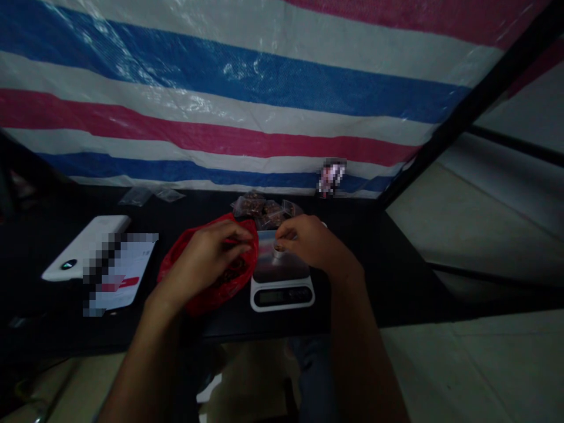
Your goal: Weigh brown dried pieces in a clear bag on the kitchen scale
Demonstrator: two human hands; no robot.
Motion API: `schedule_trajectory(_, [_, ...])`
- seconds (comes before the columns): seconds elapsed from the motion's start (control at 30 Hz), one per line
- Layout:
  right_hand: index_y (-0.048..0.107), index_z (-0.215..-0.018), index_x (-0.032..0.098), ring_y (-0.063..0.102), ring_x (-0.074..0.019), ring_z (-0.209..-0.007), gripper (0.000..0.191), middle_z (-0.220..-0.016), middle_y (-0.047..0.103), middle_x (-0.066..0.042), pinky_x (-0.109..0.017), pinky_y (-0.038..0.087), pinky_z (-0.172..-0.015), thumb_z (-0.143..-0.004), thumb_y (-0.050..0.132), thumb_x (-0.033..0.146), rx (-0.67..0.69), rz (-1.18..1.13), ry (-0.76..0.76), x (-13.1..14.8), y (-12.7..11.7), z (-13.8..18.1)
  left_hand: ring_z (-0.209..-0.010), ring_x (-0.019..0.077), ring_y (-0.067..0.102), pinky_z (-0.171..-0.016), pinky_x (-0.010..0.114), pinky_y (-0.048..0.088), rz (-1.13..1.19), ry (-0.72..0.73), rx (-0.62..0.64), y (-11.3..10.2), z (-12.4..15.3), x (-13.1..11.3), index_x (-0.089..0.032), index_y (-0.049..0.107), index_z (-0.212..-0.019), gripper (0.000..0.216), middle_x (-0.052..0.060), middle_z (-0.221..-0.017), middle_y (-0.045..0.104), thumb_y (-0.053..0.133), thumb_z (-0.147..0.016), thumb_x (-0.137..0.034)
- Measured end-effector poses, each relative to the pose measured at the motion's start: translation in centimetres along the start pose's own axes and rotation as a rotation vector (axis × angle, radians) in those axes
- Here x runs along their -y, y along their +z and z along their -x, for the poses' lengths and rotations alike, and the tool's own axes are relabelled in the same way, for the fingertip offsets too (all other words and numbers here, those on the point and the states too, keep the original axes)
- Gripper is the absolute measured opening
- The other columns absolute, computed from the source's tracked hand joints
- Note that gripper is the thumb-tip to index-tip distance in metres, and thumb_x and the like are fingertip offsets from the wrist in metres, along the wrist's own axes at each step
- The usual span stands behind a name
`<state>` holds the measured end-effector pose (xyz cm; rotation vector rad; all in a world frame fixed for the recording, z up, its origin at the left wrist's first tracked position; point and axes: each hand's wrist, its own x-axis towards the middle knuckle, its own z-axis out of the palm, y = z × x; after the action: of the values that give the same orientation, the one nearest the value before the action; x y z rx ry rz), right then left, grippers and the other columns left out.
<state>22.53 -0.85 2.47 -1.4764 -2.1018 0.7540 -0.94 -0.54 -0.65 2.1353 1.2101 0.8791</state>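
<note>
My left hand (210, 251) rests on a red plastic bag (207, 276) on the dark table, its fingers curled at the bag's opening, pinching something I cannot make out. My right hand (308, 241) hovers over a small white kitchen scale (282, 285), fingers pinched together on a small clear packet above the platform. Behind the scale lies a pile of small clear bags with brown contents (267, 210).
A white power bank (86, 247) and a paper sheet (121, 273) lie at the left. Two empty clear bags (150, 195) sit near the striped tarp (247, 88) behind the black table (388, 276). A small packet (331, 176) leans against the tarp.
</note>
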Motion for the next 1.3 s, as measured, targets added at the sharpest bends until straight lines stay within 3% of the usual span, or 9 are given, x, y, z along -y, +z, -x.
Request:
schedule_trajectory(0.17, [0.080,-0.085,0.020,0.072,-0.0186,-0.081,0.013,-0.086,0.079,-0.005,-0.029,0.051,-0.075,-0.084,0.071,0.010,0.016,0.006,-0.052,-0.2,0.4,-0.2,-0.088,0.0187,0.071,-0.083,0.030,0.054,0.121,0.072,-0.074,2.7,-1.2,-1.6,-0.020,0.073,-0.092,0.007,0.003,-0.095,0.076,0.069,-0.088,-0.024])
schedule_trajectory(0.37, [0.080,-0.097,0.019,0.073,-0.0197,-0.092,0.016,-0.098,0.080,-0.005,-0.032,0.055,-0.083,-0.086,0.068,0.014,-0.029,-0.087,-0.107,-1.0,-1.3,0.7,-0.089,0.0187,0.073,-0.083,0.029,0.055,0.126,0.105,-0.097,4.0,-2.3,-2.2,-0.020,0.074,-0.094,0.008,0.002,-0.095,0.078,0.074,-0.086,-0.021])
schedule_trajectory(0.43, [0.078,-0.101,0.018,0.073,-0.0200,-0.091,0.018,-0.101,0.079,-0.006,-0.034,0.056,-0.083,-0.088,0.066,0.017,-0.183,-0.140,-0.060,-2.3,-2.2,0.8,-0.090,0.0190,0.073,-0.084,0.030,0.055,0.093,0.102,-0.082,4.4,-2.5,-2.2,-0.020,0.073,-0.095,0.008,0.002,-0.096,0.078,0.074,-0.087,-0.022])
schedule_trajectory(0.53, [0.073,-0.109,0.017,0.071,-0.0237,-0.098,0.026,-0.109,0.076,-0.010,-0.039,0.057,-0.087,-0.087,0.068,0.030,-0.608,-0.137,0.006,-5.6,-3.4,-0.3,-0.095,0.0207,0.073,-0.088,0.032,0.054,0.027,0.093,-0.015,5.0,-2.7,-2.0,-0.021,0.073,-0.097,0.008,0.002,-0.100,0.079,0.073,-0.089,-0.022])
schedule_trajectory(0.63, [0.063,-0.122,0.014,0.064,-0.0302,-0.115,0.049,-0.126,0.067,-0.017,-0.049,0.053,-0.098,-0.081,0.074,0.039,-1.024,-0.085,0.141,-9.8,-3.9,-3.2,-0.101,0.0223,0.073,-0.093,0.035,0.053,-0.036,0.098,0.054,5.1,-2.6,-2.0,-0.023,0.073,-0.102,0.011,0.002,-0.106,0.079,0.068,-0.093,-0.027])
schedule_trajectory(0.7, [0.054,-0.132,0.010,0.056,-0.0350,-0.127,0.070,-0.135,0.060,-0.023,-0.054,0.043,-0.110,-0.074,0.080,0.038,-1.136,-0.039,0.256,-12.3,-3.8,-5.5,-0.105,0.0231,0.072,-0.096,0.037,0.052,-0.061,0.106,0.062,4.9,-2.5,-2.2,-0.025,0.073,-0.106,0.016,0.002,-0.110,0.078,0.064,-0.096,-0.033])
schedule_trajectory(0.8, [0.042,-0.142,0.005,0.042,-0.0398,-0.141,0.092,-0.144,0.050,-0.029,-0.055,0.029,-0.120,-0.068,0.086,0.039,-1.163,0.024,0.357,-15.0,-3.5,-8.8,-0.109,0.0234,0.070,-0.098,0.037,0.052,-0.062,0.109,0.035,4.2,-2.2,-2.7,-0.026,0.073,-0.108,0.023,0.003,-0.114,0.077,0.059,-0.099,-0.042])
schedule_trajectory(0.97, [0.034,-0.146,0.002,0.037,-0.0390,-0.144,0.103,-0.146,0.046,-0.031,-0.050,0.028,-0.122,-0.066,0.088,0.039,-1.129,0.045,0.414,-16.8,-3.1,-12.7,-0.111,0.0251,0.070,-0.099,0.038,0.052,-0.072,0.083,0.006,3.4,-1.9,-2.7,-0.026,0.073,-0.109,0.032,0.004,-0.118,0.076,0.053,-0.100,-0.050])
schedule_trajectory(1.3, [0.044,-0.139,0.017,0.057,-0.0338,-0.125,0.073,-0.137,0.053,-0.020,-0.046,0.050,-0.101,-0.076,0.075,0.038,-1.188,-0.010,0.487,-16.5,-2.1,-14.4,-0.109,0.0273,0.072,-0.097,0.040,0.055,-0.086,0.038,0.035,3.2,-1.6,-2.3,-0.028,0.074,-0.111,0.036,0.004,-0.118,0.077,0.053,-0.098,-0.054])
